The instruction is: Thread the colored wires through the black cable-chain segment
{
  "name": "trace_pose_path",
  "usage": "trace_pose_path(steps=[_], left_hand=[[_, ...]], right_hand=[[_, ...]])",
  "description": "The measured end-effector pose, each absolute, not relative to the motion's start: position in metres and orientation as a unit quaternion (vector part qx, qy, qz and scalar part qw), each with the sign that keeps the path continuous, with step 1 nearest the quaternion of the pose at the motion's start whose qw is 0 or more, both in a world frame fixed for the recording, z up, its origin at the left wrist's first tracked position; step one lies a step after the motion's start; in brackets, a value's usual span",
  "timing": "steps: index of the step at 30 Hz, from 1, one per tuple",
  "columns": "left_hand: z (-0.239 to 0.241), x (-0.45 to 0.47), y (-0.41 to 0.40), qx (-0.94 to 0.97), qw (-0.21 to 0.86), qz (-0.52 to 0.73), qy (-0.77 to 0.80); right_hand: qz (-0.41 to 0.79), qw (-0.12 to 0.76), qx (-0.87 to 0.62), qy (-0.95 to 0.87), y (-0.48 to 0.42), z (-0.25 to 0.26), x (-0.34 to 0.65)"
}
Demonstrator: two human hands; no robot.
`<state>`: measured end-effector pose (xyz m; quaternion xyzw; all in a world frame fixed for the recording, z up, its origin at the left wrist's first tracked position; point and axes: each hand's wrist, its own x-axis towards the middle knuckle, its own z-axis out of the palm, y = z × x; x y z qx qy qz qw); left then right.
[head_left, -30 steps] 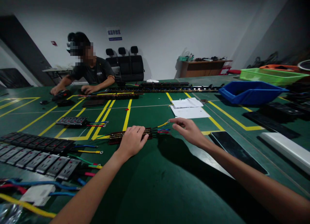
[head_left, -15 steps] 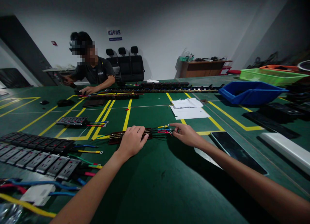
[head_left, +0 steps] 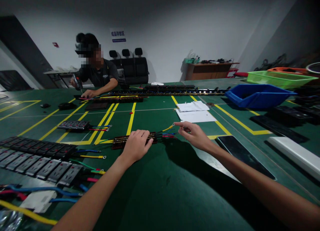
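My left hand lies over a dark socket strip, gripping it from above against the table. Brass-coloured bars run along the strip's upturned face. From its right end come several wires with ring terminals, among them a yellow wire raised above the others. My right hand has its index finger stretched out, the tip touching the ring terminal of that yellow wire. Its other fingers are curled, and the thumb is apart from the index finger. Red and blue wires lie lower, beside the right hand.
Rows of socket strips with coloured wires fill the left; a smaller strip lies beyond. White papers, a phone, a white bar and a blue bin are right. Across the table, a co-worker holds a power screwdriver.
My right hand has moved slightly right and up, and the yellow wire's end has risen with its fingertip. My left hand stays put. The co-worker's screwdriver now points down at the table.
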<state>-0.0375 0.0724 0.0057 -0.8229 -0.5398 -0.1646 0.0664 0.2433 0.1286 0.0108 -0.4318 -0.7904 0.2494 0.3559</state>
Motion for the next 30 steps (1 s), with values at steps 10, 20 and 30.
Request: trace_pose_path(steps=[10, 20, 30], left_hand=[[0.005, -0.037, 0.072, -0.823, 0.060, -0.167, -0.539], [0.006, -0.038, 0.072, -0.822, 0.051, -0.173, -0.540], [0.003, -0.038, 0.073, -0.824, 0.069, -0.165, -0.538]], right_hand=[[0.283, 0.270, -0.476, -0.787, 0.132, -0.007, 0.243], [0.186, 0.314, -0.515, -0.776, 0.131, -0.003, 0.244], [0.299, 0.249, -0.477, -0.788, 0.141, -0.002, 0.257]])
